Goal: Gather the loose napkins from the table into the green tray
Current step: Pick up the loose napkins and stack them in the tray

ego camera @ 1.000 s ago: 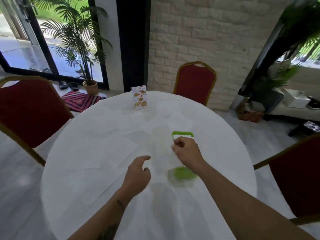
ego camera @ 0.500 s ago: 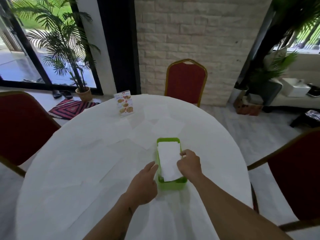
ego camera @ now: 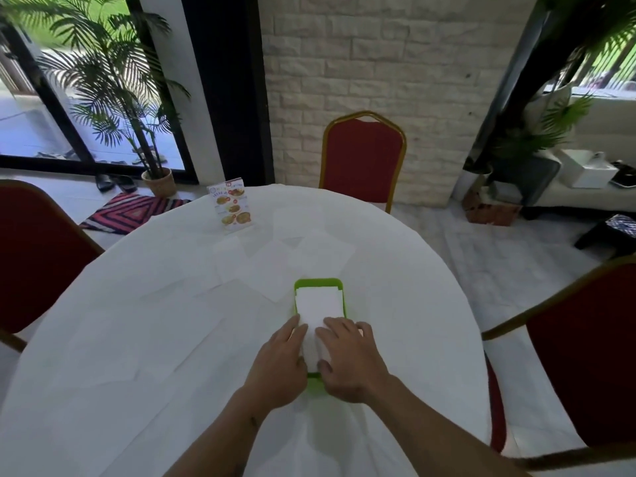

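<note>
Green tray (ego camera: 318,284) sits on the round white desk (ego camera: 137,339), toward my side of its middle, long side running away from me. A stack of white napkins (ego camera: 318,306) lies inside the tray and fills it nearly edge to edge. My left hand (ego camera: 278,368) is at the tray's near left corner, fingers straight and together, lying along the left edge of the stack, holding nothing. My right hand (ego camera: 347,359) is on the near right part of the stack, fingers spread and pressing flat on the top napkin, thumb at the stack's near end; not gripping. Both hands cover the tray's near end, only a strip of green shows between them. Just beyond the tray's far end more loose napkins (ego camera: 323,251) lie flat on the desk, overlapping, hard to tell apart from the white cloth. Further beyond the tray and to its left a small menu card (ego camera: 231,210) stands upright near the desk's far edge. A red chair (ego camera: 363,156) stands past the desk's far edge, straight beyond the tray, another red chair (ego camera: 585,356) to the tray's right, a third red chair (ego camera: 38,249) to its left
</note>
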{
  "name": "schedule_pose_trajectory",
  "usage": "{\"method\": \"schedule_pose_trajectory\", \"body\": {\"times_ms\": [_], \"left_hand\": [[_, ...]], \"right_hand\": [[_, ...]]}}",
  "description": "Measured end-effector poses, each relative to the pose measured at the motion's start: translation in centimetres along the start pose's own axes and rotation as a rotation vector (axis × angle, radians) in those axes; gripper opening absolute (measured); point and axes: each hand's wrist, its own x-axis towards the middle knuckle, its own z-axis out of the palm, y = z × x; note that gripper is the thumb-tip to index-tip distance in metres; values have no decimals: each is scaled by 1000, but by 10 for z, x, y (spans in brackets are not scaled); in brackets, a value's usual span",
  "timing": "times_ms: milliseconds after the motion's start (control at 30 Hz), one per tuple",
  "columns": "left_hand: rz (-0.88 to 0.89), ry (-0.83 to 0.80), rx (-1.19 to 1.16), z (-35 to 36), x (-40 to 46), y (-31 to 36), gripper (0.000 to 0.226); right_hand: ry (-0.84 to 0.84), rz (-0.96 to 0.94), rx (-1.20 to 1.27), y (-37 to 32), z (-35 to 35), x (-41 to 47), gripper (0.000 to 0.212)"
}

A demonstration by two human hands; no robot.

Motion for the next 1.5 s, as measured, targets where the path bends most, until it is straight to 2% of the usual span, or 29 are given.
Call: {"method": "schedule_pose_trajectory", "body": {"times_ms": [167, 433, 533, 633, 733, 833, 933, 1033, 1133, 1333, 1500], "left_hand": [[50, -46, 4, 6, -2, -5, 79], [20, 2, 26, 8, 3, -8, 68], [46, 105, -59, 6, -2, -16, 63], [-3, 248, -201, 3, -16, -35, 56], [-144, 428, -311, 3, -38, -65, 51], [-327, 488, -330, 0, -66, -101, 51], [-450, 403, -214, -4, -92, -136, 64], [-552, 228, -24, -6, -119, -166, 79], [-621, 56, 35, -6, -144, -193, 83], [-532, -6, 53, -5, -166, -199, 79], [-430, -15, 85, 7, -173, -185, 77]], "right_hand": [[-129, 0, -42, 4, 6, 5, 68], [-245, 79, -79, -9, 8, 11, 67], [-188, 98, -18, -19, -1, 9, 64], [-95, 65, 49, -41, -8, 3, 65], [-18, -39, 137, -73, -6, -6, 69], [-9, -107, 217, -101, 3, -12, 65], [-64, -114, 217, -116, 15, -15, 65], [-136, -95, 188, -129, 30, -16, 64], [-219, -59, 214, -145, 42, -18, 61], [-345, 134, 378, -163, 62, -18, 59], [-324, 305, 479, -165, 70, -19, 58]]}}
